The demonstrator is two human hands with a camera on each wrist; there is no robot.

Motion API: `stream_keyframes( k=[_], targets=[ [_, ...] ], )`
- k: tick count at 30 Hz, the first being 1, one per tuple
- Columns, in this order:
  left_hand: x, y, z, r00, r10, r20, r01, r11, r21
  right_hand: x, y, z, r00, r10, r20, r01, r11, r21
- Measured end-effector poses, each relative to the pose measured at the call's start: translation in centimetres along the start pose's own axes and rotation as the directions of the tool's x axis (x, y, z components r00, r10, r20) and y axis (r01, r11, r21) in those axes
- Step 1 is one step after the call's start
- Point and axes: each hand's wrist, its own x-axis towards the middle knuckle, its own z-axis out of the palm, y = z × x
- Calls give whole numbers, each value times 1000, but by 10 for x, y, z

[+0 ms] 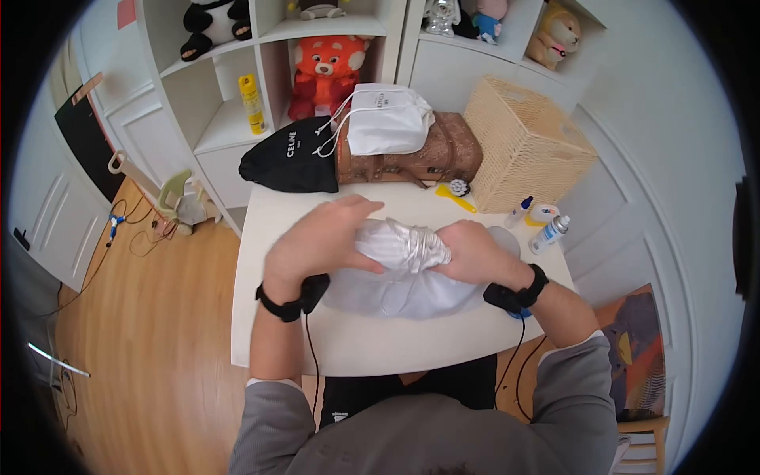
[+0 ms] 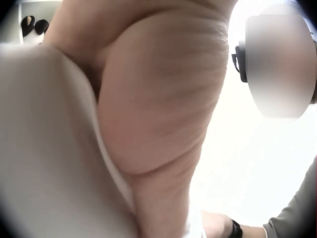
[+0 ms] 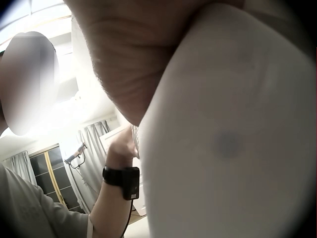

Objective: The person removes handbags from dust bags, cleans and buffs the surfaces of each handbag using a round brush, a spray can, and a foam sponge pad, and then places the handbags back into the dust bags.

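Observation:
A full white bag [image 1: 396, 297] lies in front of me on the white table [image 1: 372, 348]. Its top is bunched into a neck [image 1: 416, 249], with thin pale strands wrapped around it. My right hand [image 1: 475, 252] grips this neck from the right, fingers curled in. On the other side my left hand [image 1: 317, 237] is spread, thumb and fingers apart beside the bunched top. In the left wrist view the heel of that hand overlaps the bag's smooth side [image 2: 44, 139]. Bag surface [image 3: 228, 99] fills much of the right wrist view, and the right hand's fingertips are hidden there.
Behind the bag stand a black drawstring pouch [image 1: 293, 158], a brown bag [image 1: 459, 150] with a white pouch [image 1: 388, 123] on top, and a woven basket [image 1: 514, 150]. A yellow brush [image 1: 457, 199] and a spray can [image 1: 549, 235] are at the right. Cables hang from both wrists.

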Motion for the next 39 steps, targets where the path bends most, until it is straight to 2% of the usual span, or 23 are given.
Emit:
stream_keyframes(
  k=[1, 3, 5, 6, 7, 8, 9, 10, 12, 14, 16, 20, 22, 23, 25, 26, 29, 31, 33, 35, 36, 38, 39],
  targets=[
    [-4, -7, -6, 985, 101, -139, -115, 989, -94, -7, -1, 2, 1000, 8, -10, -8, 1000, -12],
    [-13, -7, -28, 978, 119, -171, -142, 981, -132, -25, -2, 2, 991, 9, -137, -12, 1000, -17],
    [-20, -17, -39, 947, 31, -320, -126, 952, -280, -40, -4, -11, 987, 41, -156, -45, 999, -24],
    [-23, -24, -41, 920, -41, -390, -78, 955, -285, -46, -2, -17, 962, 35, -271, -25, 999, 43],
    [-23, -34, -37, 875, -110, -471, -43, 952, -302, -52, 0, -24, 924, 39, -381, 4, 994, 110],
    [-19, -37, -36, 833, -202, -515, 23, 943, -332, -53, 2, -42, 924, 52, -379, 8, 988, 157],
    [-15, -39, -34, 781, -295, -551, 89, 925, -370, -55, -3, -62, 895, 117, -431, -55, 987, 154],
    [-12, -42, -30, 780, -297, -550, 83, 921, -380, -53, -8, -83, 858, 178, -482, -117, 981, 154],
    [-7, -53, -20, 791, -322, -520, 207, 941, -269, -34, 2, -124, 821, 246, -516, -138, 961, 240],
    [1, -67, -5, 821, -281, -498, 181, 954, -239, -5, -2, -159, 695, 463, -550, -305, 882, 359],
    [7, -63, -2, 841, -270, -469, 166, 953, -252, 28, 28, -184, 684, 463, -564, -187, 859, 477],
    [12, -55, 6, 894, -249, -373, 148, 949, -280, 106, 88, -221, 636, 526, -566, -240, 831, 502],
    [13, -55, 7, 909, -216, -356, 130, 960, -250, 148, 141, -227, 581, 505, -638, -432, 856, 285],
    [13, -56, 7, 905, -216, -366, 132, 962, -241, 160, 145, -224, 584, 495, -643, -419, 863, 283],
    [11, -56, 7, 921, -236, -309, 163, 956, -244, 181, 148, -220, 607, 534, -588, -571, 808, 144],
    [10, -55, 5, 924, -250, -289, 177, 950, -257, 187, 142, -216, 592, 537, -601, -623, 778, 82],
    [9, -57, 5, 918, -285, -276, 198, 932, -304, 219, 191, -211, 563, 593, -576, -657, 744, 123],
    [9, -60, 5, 918, -290, -271, 209, 934, -291, 240, 237, -206, 580, 616, -533, -656, 741, 142],
    [11, -60, 6, 919, -296, -260, 222, 935, -277, 244, 247, -194, 586, 648, -486, -664, 728, 171],
    [14, -60, 8, 921, -304, -244, 234, 932, -277, 240, 223, -180, 650, 578, -493, -688, 724, -57],
    [15, -60, 9, 922, -309, -232, 241, 930, -279, 234, 209, -180, 647, 586, -488, -691, 721, -50],
    [19, -58, 12, 932, -295, -209, 236, 935, -267, 216, 188, -177, 699, 555, -451, -639, 768, -46],
    [21, -56, 14, 937, -282, -205, 227, 939, -258, 215, 188, -171, 689, 569, -449, -650, 760, -33]
  ],
)
